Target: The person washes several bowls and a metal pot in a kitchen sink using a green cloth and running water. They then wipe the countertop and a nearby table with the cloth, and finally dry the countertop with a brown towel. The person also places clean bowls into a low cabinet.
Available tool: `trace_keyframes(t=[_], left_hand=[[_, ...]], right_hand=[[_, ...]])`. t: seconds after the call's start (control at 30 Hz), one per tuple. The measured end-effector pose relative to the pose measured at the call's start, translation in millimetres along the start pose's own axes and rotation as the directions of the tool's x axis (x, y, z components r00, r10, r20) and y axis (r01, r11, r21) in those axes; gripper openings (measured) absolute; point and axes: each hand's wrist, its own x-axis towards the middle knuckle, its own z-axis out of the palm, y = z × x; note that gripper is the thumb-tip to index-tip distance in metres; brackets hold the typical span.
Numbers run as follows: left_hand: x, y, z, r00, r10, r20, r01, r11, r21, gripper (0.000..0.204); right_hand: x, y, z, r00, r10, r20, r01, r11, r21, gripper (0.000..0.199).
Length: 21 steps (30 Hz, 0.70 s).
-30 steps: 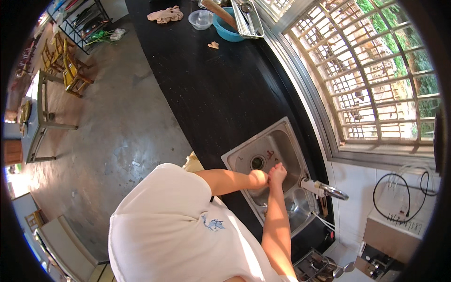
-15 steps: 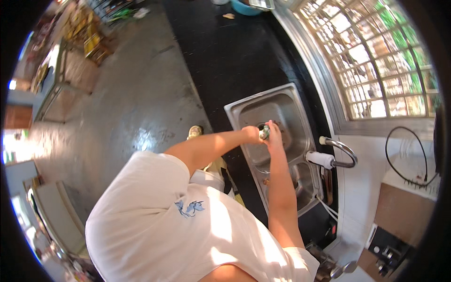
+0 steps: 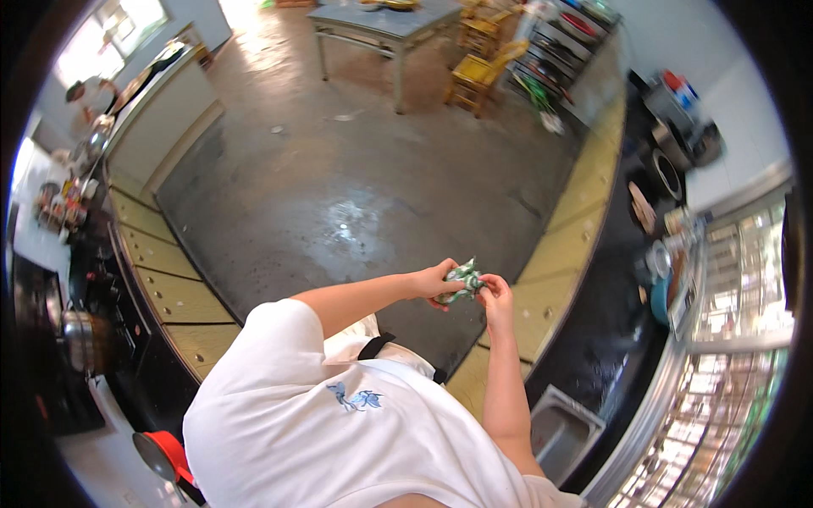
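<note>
At the left, a metal pot point(image 3: 82, 339) stands on the far side of a red pan point(image 3: 176, 453), both well apart from the person's hands. Toward the middle, the left hand point(image 3: 432, 284) has its fingers wrapped around the left part of a crumpled green-and-white bundle point(image 3: 460, 278). The bundle is up in the air between the two hands, over the floor point(image 3: 296, 186); it is gathered up, neither spread out nor set down. It looks soft and creased, with a ragged far edge; whether it is cloth or film cannot be told. The right hand point(image 3: 498, 298) pinches its right end between thumb and fingers, beside a dark patch. Farther right and nearer, the sink point(image 3: 559, 436) sits in the black tabletop point(image 3: 593, 339), with a blue bowl point(image 3: 659, 300) beyond.
</note>
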Motion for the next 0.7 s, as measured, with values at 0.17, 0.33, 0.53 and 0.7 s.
trace_keyframes(t=[0.17,0.33,0.53,0.7], left_hand=[[-62,-8,-183,0.976,0.032,-0.214,-0.041,0.998,-0.039,0.052],[-73,-32,-306,0.925,-0.011,-0.38,-0.148,0.91,-0.387,0.056],[-5,-22,-425,0.753,0.171,-0.635,-0.425,0.864,-0.271,0.056],[36,73,-526,0.813,0.152,-0.563,-0.533,0.586,-0.61,0.043]], right_hand=[[118,-56,189,0.944,-0.186,0.273,0.243,0.951,-0.193,0.018],[199,-102,331,0.813,-0.136,0.566,0.078,0.989,0.126,0.014],[329,-120,422,0.722,0.17,0.671,-0.324,0.939,0.111,0.013],[458,-100,492,0.462,0.234,0.855,-0.757,0.607,0.243,0.026]])
